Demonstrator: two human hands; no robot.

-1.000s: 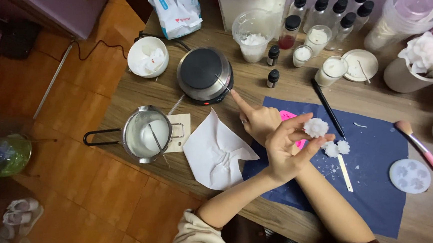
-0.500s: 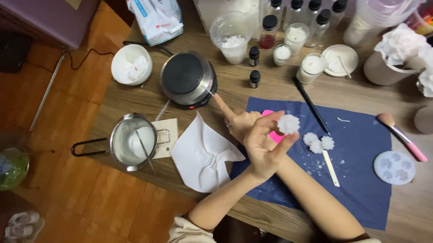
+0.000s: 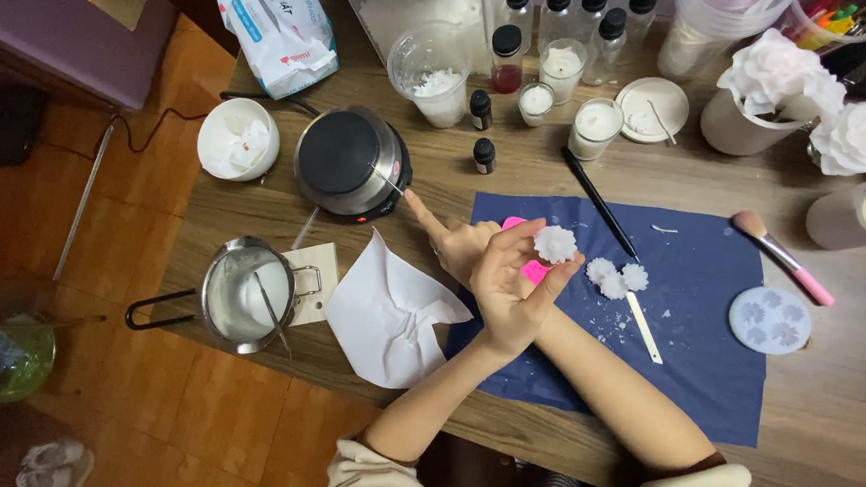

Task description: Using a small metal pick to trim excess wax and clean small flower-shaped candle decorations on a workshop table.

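We see little change from half a second ago: our left hand (image 3: 511, 289) still pinches one white wax flower (image 3: 555, 243) between thumb and fingers, above the blue mat (image 3: 700, 357) on the desk (image 3: 853, 388). Our right hand (image 3: 458, 247), crossed under it, keeps its index finger stretched to the black hot plate (image 3: 348, 161), other fingers curled. We count three more small flowers (image 3: 615, 277) on the mat, one round mold (image 3: 769, 319), one brush (image 3: 780, 255), two small dark bottles (image 3: 482, 130).
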